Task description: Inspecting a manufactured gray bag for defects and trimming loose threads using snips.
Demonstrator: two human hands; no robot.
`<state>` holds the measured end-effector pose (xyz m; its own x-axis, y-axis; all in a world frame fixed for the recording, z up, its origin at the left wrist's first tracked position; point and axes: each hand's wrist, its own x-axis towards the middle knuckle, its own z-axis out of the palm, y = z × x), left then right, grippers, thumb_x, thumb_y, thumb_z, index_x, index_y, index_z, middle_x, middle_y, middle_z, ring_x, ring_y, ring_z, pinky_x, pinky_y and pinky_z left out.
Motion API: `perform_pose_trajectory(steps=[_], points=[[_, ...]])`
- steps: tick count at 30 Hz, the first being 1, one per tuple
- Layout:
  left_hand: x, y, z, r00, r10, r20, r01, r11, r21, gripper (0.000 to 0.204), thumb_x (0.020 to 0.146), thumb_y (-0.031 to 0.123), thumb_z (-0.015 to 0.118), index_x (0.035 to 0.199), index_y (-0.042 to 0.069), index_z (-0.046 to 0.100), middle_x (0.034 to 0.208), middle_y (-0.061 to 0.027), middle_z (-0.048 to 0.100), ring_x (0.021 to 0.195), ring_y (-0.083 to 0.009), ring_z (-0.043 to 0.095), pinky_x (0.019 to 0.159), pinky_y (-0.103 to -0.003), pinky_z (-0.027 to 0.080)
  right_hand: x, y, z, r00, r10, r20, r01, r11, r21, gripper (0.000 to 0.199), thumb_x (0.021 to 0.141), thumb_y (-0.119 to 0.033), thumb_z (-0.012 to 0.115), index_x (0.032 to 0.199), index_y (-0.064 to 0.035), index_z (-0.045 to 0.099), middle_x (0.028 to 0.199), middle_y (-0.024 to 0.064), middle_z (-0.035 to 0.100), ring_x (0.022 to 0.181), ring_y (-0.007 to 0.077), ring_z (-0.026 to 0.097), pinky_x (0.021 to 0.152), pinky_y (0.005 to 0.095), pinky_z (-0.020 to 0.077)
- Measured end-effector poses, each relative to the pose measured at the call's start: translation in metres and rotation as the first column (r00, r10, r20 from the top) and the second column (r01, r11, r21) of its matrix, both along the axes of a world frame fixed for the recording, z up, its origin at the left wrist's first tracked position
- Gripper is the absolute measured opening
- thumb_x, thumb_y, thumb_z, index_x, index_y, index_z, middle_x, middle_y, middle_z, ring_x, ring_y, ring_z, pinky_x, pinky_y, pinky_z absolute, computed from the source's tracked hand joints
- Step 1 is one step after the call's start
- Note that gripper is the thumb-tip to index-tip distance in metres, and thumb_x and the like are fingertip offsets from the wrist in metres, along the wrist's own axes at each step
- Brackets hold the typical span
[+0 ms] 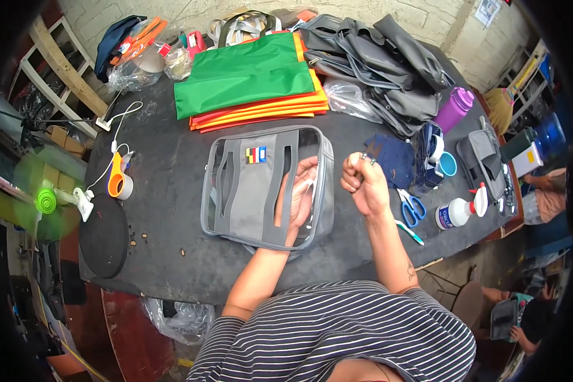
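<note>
A grey zippered bag (254, 207) with clear panels and a small coloured patch lies on the dark table in front of me. My left hand (297, 200) is inside the bag, showing through its clear side, palm up with the fingers loosely apart. Just right of the bag, my right hand (367, 181) is raised with its fingers curled closed. A small dark metallic piece (367, 158) shows at its top, too small to name. Nearby on the right lie blue-handled scissors (414, 210) and a teal-and-white pen-like tool (409, 233).
Folded green fabric (248, 73) tops an orange stack at the back, beside a pile of grey bags (382, 57). On the right stand a spray bottle (455, 213) and a purple bottle (455, 109). Left are an orange tape roll (116, 181) and a green fan (46, 200).
</note>
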<state>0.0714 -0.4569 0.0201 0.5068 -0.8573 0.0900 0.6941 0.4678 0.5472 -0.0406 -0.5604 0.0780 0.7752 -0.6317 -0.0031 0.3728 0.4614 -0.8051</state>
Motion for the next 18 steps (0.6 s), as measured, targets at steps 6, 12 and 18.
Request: perform_pose_trajectory(steps=[6, 12, 18], points=[[0.002, 0.002, 0.006, 0.998, 0.007, 0.054, -0.003, 0.996, -0.088, 0.039, 0.088, 0.006, 0.058, 0.125, 0.0, 0.049, 0.115, -0.0089, 0.06, 0.104, -0.0162, 0.058, 0.093, -0.03, 0.046, -0.016, 0.012, 0.009, 0.906, 0.354, -0.233, -0.372, 0.927, -0.039, 0.038, 0.093, -0.034, 0.054, 0.086, 0.003, 0.061, 0.067, 0.0102, 0.061, 0.04, 0.0036, 0.034, 0.038, 0.0208, 0.0252], [0.006, 0.003, 0.002, 0.983, -0.133, 0.127, 0.131, 0.991, 0.016, 0.049, 0.088, 0.01, 0.057, 0.133, 0.002, 0.041, 0.112, -0.0097, 0.057, 0.084, -0.01, 0.06, 0.063, -0.019, 0.05, -0.006, 0.018, -0.004, 0.931, 0.324, -0.167, -0.334, 0.942, -0.034, 0.013, 0.084, -0.012, 0.065, 0.091, -0.0038, 0.059, 0.07, 0.0005, 0.061, 0.046, 0.0016, 0.037, 0.042, 0.0176, 0.0261], [-0.007, 0.025, -0.013, 0.939, -0.264, -0.22, 0.229, 0.958, -0.172, 0.05, 0.092, 0.027, 0.05, 0.136, 0.005, 0.039, 0.137, -0.0165, 0.042, 0.127, -0.028, 0.041, 0.109, -0.039, 0.031, 0.005, -0.036, -0.051, 0.985, 0.168, 0.038, -0.172, 0.975, 0.138, 0.013, 0.091, -0.014, 0.056, 0.095, -0.0012, 0.058, 0.077, 0.0028, 0.06, 0.048, 0.0037, 0.038, 0.043, 0.0169, 0.031]])
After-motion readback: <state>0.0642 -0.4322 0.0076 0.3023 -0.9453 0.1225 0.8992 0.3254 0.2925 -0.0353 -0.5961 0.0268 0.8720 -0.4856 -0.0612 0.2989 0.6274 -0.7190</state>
